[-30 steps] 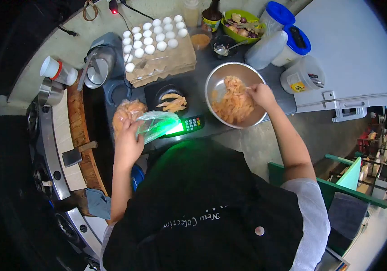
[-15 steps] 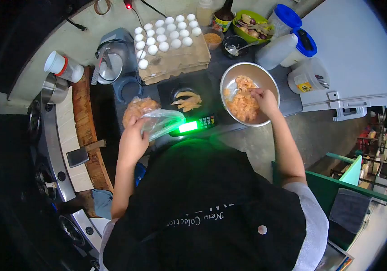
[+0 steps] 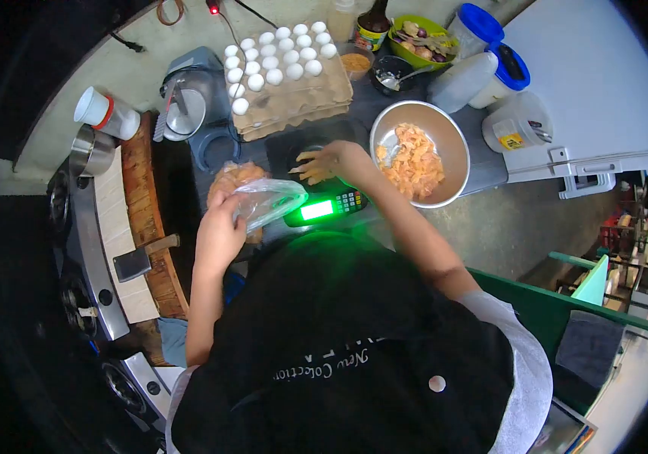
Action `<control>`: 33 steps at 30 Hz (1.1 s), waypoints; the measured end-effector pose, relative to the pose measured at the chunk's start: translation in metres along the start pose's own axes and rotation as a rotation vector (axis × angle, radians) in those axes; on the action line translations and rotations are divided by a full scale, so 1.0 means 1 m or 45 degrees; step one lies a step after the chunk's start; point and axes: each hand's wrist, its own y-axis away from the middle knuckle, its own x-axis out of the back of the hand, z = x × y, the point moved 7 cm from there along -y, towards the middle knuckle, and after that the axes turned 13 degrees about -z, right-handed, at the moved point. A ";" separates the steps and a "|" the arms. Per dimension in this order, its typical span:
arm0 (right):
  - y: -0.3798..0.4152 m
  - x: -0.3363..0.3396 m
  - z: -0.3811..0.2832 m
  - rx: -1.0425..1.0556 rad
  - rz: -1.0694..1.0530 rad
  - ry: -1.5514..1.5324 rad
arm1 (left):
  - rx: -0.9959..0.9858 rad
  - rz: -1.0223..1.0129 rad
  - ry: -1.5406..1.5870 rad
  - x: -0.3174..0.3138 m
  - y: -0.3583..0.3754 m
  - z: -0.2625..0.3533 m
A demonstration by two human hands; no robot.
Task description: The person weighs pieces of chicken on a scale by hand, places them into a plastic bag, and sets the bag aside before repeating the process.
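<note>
My left hand (image 3: 222, 227) is closed on the edge of a clear plastic bag (image 3: 267, 203); its open mouth points right toward the scale's lit display. Behind that hand, a bagged lump of pale orange meat (image 3: 237, 178) rests on the counter. My right hand (image 3: 345, 162) is over the kitchen scale (image 3: 328, 208), right at the raw meat strips (image 3: 309, 168) on its dark plate. Its fingertips are hidden, so whether they grip a strip does not show. To the right stands a metal bowl (image 3: 456, 144) with raw meat pieces (image 3: 416, 168) inside.
Stacked trays of white eggs (image 3: 290, 72) stand behind the scale. Small bowls, a green bowl (image 3: 418, 45) and lidded tubs line the back right. A cleaver (image 3: 133, 263) lies on the left beside the stove. A white fridge (image 3: 596, 83) borders the counter's right end.
My right hand has left the metal bowl and moved left to the strips on the scale. My left hand keeps the plastic bag in about the same place.
</note>
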 end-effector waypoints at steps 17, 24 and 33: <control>0.114 0.103 0.209 -0.686 0.160 0.315 | 0.153 0.130 0.001 -0.021 0.007 0.025; 0.104 0.092 0.226 -0.708 0.209 0.414 | 0.254 0.213 0.024 -0.018 0.026 0.031; 0.118 0.124 0.266 -0.710 0.448 0.020 | 0.283 0.272 0.027 -0.024 0.037 0.023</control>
